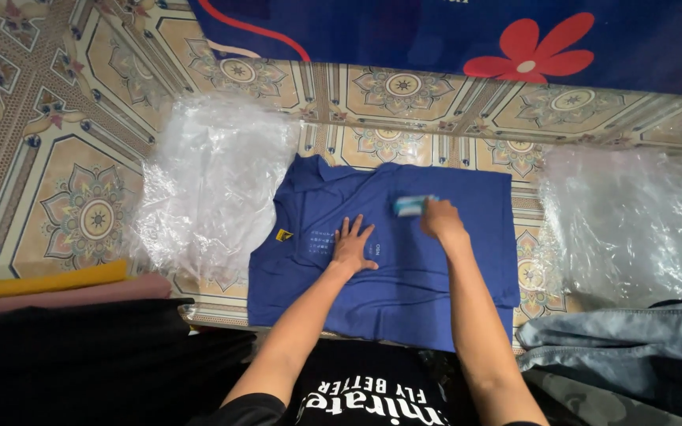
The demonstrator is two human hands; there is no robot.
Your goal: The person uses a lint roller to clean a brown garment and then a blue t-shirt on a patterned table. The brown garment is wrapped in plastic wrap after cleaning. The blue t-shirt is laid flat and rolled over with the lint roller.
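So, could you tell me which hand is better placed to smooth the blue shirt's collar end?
Probably the left hand: it lies flat and empty on the blue shirt, nearer the collar, while the right hand grips a small light-blue object.

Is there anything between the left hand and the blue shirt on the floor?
Nothing visible. The left hand lies flat on the blue shirt, fingers spread. The right hand holds a small light object over it.
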